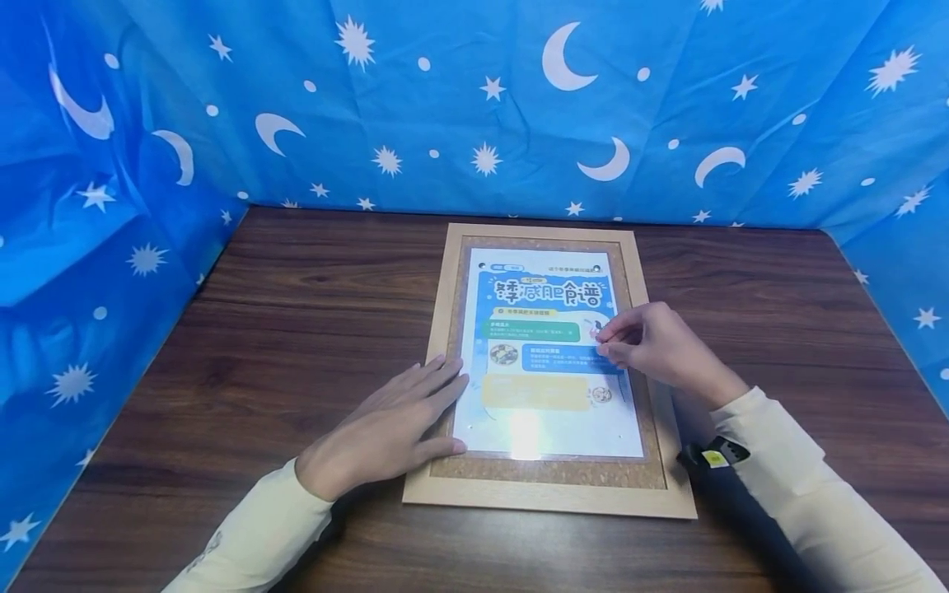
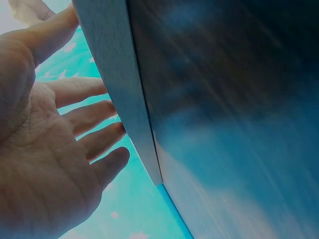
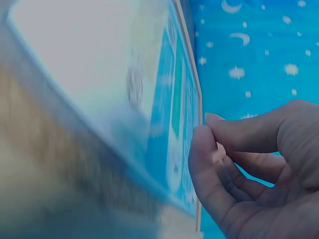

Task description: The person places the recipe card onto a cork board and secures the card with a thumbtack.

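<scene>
A printed sheet, blue and white with bold Chinese lettering, lies on a wood-framed cork board. Dark pushpins show at its two top corners. My left hand rests on the board's left side, fingertips on the frame and the sheet's edge. In the left wrist view its straight fingers reach past the frame's side. Over the sheet's right half is my right hand, thumb and index fingertips brought together. The right wrist view shows those fingertips meeting; whether something tiny sits between them is hidden.
The board lies on a dark wood-grain table. Behind it and at both sides hangs a blue cloth with white moons and stars. A bright reflection glares on the sheet's lower middle. A dark wrist strap is on the right sleeve.
</scene>
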The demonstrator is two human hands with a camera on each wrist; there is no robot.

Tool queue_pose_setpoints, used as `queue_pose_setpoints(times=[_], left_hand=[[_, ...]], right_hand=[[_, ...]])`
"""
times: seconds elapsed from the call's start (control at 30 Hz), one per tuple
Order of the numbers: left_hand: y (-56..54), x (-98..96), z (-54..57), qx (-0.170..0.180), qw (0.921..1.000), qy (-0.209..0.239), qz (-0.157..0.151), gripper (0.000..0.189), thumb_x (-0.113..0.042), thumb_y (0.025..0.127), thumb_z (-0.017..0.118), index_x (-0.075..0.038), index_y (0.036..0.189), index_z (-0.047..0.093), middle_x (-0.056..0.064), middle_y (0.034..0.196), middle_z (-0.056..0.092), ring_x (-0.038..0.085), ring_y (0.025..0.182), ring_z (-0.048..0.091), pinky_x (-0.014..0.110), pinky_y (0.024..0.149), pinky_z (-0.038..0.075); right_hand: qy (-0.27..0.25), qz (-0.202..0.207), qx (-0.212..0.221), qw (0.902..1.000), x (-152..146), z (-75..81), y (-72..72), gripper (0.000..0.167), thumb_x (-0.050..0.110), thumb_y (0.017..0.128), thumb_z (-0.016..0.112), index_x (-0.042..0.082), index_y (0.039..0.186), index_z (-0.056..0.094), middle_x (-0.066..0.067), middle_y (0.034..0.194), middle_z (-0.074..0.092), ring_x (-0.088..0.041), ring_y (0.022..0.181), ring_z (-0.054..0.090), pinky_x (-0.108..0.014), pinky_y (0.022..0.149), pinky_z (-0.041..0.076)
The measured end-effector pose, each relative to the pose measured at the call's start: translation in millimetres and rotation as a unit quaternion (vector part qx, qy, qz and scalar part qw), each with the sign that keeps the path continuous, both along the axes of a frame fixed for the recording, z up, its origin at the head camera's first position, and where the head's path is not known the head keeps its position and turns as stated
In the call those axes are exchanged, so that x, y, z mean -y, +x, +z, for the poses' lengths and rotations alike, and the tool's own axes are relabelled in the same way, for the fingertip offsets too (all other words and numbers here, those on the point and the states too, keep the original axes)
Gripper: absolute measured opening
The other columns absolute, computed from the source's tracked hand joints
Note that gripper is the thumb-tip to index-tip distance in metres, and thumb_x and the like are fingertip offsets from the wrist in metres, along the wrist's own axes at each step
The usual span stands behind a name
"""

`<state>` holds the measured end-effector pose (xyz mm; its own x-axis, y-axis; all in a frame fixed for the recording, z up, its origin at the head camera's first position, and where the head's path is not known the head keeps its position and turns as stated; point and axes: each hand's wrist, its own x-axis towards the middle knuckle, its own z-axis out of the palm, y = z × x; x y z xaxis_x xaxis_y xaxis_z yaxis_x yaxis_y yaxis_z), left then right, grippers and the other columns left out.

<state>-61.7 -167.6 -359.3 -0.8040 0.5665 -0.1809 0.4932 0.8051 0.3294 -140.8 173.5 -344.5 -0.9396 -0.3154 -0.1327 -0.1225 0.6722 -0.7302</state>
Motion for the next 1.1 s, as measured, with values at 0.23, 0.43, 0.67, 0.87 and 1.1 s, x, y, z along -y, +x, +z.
queue_pose_setpoints(times=[0.23,0.43,0.67,0.87,1.1], left_hand=[[0.3,-0.8,-0.1,0.000,1.0000,0.000,0.001,0.077,-0.048,0.095,0.067,-0.003,0.153,0.042,0.017,0.163,0.028,0.033,0.153,0.018,0.052,0.124,0.016],[0.6,-0.8,0.0,-0.003,1.0000,0.002,-0.002,0.077,-0.048,0.096,0.066,-0.003,0.153,0.042,0.017,0.163,0.028,0.034,0.153,0.019,0.052,0.123,0.016],[-0.3,-0.7,0.7,-0.011,0.9998,0.000,-0.016,0.077,-0.047,0.096,0.066,-0.001,0.153,0.041,0.018,0.163,0.029,0.034,0.153,0.019,0.053,0.123,0.017],[-0.3,0.1,0.5,-0.017,0.9997,-0.004,-0.017,0.078,-0.048,0.096,0.066,-0.001,0.153,0.041,0.018,0.163,0.028,0.035,0.152,0.020,0.053,0.123,0.018],[0.2,0.8,-0.1,-0.029,0.9994,-0.006,-0.019,0.079,-0.048,0.096,0.066,-0.001,0.153,0.042,0.019,0.163,0.030,0.036,0.152,0.021,0.054,0.123,0.019]], right_hand=[[-0.005,0.050,-0.007,0.9987,27.5,-2.1,6.5,0.007,0.004,0.092,0.074,-0.002,0.095,0.075,-0.007,0.080,0.069,-0.016,0.067,0.062,-0.027,0.057,0.054],[0.001,0.084,-0.020,0.9962,45.1,-3.6,10.8,0.006,0.009,0.091,0.077,0.004,0.088,0.077,-0.001,0.078,0.070,-0.014,0.067,0.058,-0.025,0.056,0.049],[-0.017,0.141,-0.030,0.9894,63.4,-5.4,18.5,0.016,0.015,0.092,0.077,0.008,0.078,0.075,0.004,0.066,0.065,-0.010,0.057,0.053,-0.022,0.049,0.042],[-0.031,0.178,-0.023,0.9832,79.1,-5.9,22.8,0.022,0.017,0.096,0.072,0.013,0.074,0.070,0.007,0.065,0.060,-0.008,0.054,0.048,-0.021,0.047,0.036],[-0.050,0.210,-0.021,0.9762,96.5,-6.5,24.8,0.013,0.005,0.090,0.068,0.011,0.079,0.070,0.006,0.070,0.063,-0.009,0.062,0.055,-0.023,0.056,0.048]])
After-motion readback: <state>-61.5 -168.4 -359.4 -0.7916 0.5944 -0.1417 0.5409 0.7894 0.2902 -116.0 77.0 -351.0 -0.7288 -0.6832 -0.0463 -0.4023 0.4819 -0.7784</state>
